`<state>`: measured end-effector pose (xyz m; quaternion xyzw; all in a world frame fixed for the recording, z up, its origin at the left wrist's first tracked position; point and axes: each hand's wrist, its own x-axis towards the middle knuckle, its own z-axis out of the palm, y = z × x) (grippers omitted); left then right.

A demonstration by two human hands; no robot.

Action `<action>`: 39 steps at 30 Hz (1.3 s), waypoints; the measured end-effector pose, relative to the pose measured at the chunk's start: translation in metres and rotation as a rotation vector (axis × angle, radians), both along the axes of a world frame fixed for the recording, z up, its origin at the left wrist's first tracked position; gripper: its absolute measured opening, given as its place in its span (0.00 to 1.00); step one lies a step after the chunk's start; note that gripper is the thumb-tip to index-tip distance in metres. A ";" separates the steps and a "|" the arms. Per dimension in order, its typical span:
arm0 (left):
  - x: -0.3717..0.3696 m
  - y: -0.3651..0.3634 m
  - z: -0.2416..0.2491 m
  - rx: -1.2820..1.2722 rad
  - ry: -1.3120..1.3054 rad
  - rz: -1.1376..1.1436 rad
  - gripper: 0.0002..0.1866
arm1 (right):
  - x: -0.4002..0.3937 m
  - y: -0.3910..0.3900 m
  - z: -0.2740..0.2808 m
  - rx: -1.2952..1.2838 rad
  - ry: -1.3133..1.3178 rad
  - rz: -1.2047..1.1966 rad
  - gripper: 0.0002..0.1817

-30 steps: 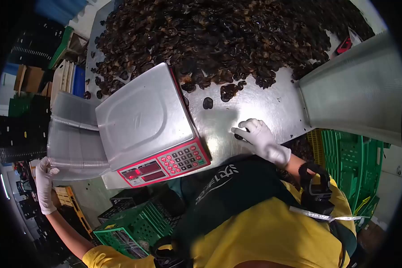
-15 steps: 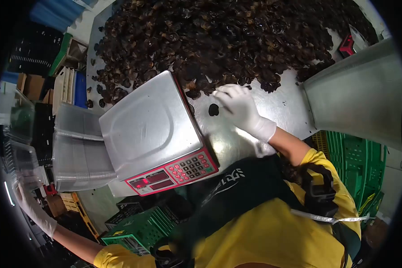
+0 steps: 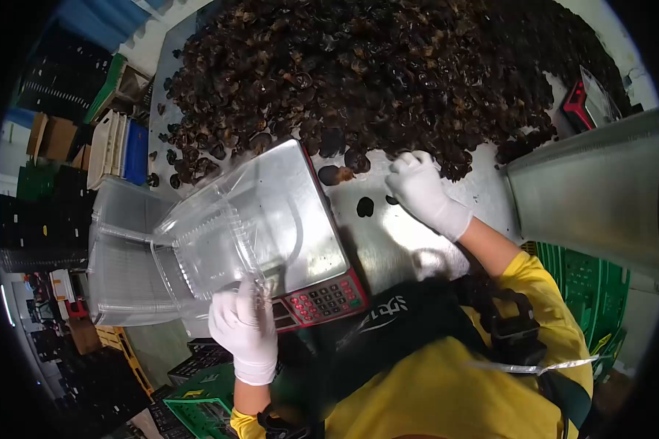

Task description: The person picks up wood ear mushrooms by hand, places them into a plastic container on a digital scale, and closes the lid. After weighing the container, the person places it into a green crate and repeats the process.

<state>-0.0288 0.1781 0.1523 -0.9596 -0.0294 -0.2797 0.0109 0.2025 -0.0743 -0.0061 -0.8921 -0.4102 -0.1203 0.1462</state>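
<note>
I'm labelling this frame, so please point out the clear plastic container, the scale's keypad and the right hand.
clear plastic container [image 3: 231, 230], head view, its see-through wall
scale's keypad [image 3: 328, 300], head view, middle keys
right hand [image 3: 419, 186], head view, back of glove

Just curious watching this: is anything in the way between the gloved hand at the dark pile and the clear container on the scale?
Nothing visible. The right hand touches the pile; bare steel table with a few loose pieces lies between it and the clear container, open on the scale.

Bright overhead light glares off the steel table [image 3: 395, 241] and scale [image 3: 307, 219]. Fisheye lens bends the edges, black vignette rings the frame; the centre stays sharp.
</note>
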 end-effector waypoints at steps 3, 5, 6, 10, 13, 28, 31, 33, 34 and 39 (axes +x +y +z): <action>-0.003 -0.009 -0.015 -0.039 0.087 0.051 0.24 | -0.003 -0.013 0.027 0.089 -0.042 -0.063 0.02; -0.001 -0.020 -0.017 -0.136 0.159 0.075 0.22 | 0.004 0.013 0.039 0.207 -0.005 -0.036 0.08; 0.000 -0.023 -0.020 -0.106 0.183 0.073 0.24 | 0.009 0.033 0.040 0.194 0.045 -0.023 0.17; -0.002 -0.033 -0.020 -0.095 0.259 0.061 0.33 | 0.054 0.121 0.039 -0.040 0.143 0.199 0.47; -0.003 -0.040 -0.013 -0.172 0.341 0.122 0.43 | 0.083 0.153 0.018 -0.274 0.130 0.247 0.47; 0.045 -0.107 -0.012 -0.556 0.281 -0.488 0.27 | -0.009 -0.049 0.033 -0.133 0.091 0.118 0.11; 0.058 -0.132 -0.046 -0.630 0.381 -0.510 0.31 | 0.000 -0.054 0.045 0.113 0.165 0.067 0.14; 0.058 -0.144 -0.068 -0.639 0.427 -0.574 0.30 | 0.024 -0.046 0.057 0.290 0.108 0.001 0.15; 0.056 -0.149 -0.070 -0.658 0.479 -0.569 0.29 | 0.043 -0.042 0.049 0.352 0.051 -0.029 0.15; 0.044 -0.156 -0.090 -0.645 0.534 -0.526 0.28 | 0.091 0.000 0.044 0.118 -0.102 -0.193 0.27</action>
